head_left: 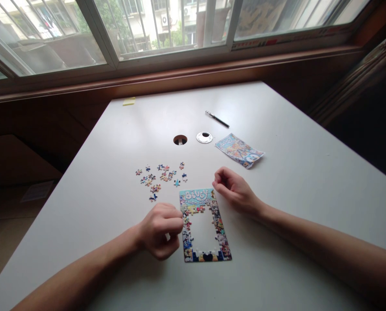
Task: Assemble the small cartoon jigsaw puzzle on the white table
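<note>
A partly assembled jigsaw puzzle (224, 242) lies flat on the table, with its border joined around an open middle. Its light blue top strip carries white lettering. My left hand (162, 229) is closed beside the puzzle's left edge, thumb and fingers drawn together; anything between the fingertips is hidden. Just off the top right corner, my right hand (235, 190) rests loosely curled on the table, with no object visible in it. Several loose puzzle pieces (155, 188) are scattered beyond my left hand.
A creased picture sheet (240, 150) lies on the white table (286, 142) at the right. Farther back are a pen (217, 119), a round cable hole (180, 140), its loose silvery cover (204, 137) and a yellow sticky note (128, 101). A window (167, 26) stands behind.
</note>
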`<state>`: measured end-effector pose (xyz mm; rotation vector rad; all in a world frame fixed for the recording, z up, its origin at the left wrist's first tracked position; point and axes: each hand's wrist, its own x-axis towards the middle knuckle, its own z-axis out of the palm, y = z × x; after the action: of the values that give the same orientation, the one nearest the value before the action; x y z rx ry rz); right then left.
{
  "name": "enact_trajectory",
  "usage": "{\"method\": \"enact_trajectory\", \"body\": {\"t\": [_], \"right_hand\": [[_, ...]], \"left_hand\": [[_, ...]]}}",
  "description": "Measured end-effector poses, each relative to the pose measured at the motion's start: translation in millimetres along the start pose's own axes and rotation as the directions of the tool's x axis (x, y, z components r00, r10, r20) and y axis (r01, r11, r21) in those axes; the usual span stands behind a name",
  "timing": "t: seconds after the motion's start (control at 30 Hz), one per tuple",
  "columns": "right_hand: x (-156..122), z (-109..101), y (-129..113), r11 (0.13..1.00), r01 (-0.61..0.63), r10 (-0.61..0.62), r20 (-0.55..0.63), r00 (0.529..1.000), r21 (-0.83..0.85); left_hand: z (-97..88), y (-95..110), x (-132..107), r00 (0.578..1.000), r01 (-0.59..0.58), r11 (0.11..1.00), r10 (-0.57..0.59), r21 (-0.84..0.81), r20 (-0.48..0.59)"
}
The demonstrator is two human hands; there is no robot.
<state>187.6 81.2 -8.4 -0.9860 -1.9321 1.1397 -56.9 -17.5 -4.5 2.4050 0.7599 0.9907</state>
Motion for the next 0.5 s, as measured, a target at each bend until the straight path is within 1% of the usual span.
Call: {"method": "enact_trajectory", "body": {"t": [0.07,0.13,0.37,0.5], "right_hand": [[-0.1,0.5,-0.7,1.0,-0.001,0.001,-0.003,1.0,-0.007],[-0.4,0.6,-0.6,1.0,0.002,-0.002,-0.006,1.0,-0.009],[-1.0,0.3,1.3,1.0,0.003,-0.003,-0.007,1.0,-0.001],[-1.2,0.8,1.6,1.0,0.001,-0.001,-0.002,1.0,0.003]], "left_hand": [[1.6,-1.2,-0.7,0.996,-0.042,0.998,0.038,0.05,0.074],[2.3,-1.9,-0.3,0.993,-0.048,0.996,0.039,0.077,0.11],[1.1,-2.2,1.4,0.985,-0.061,0.987,0.036,0.148,0.167],[0.8,-1.9,2.1,0.987,-0.06,0.989,0.039,0.132,0.154]]}}
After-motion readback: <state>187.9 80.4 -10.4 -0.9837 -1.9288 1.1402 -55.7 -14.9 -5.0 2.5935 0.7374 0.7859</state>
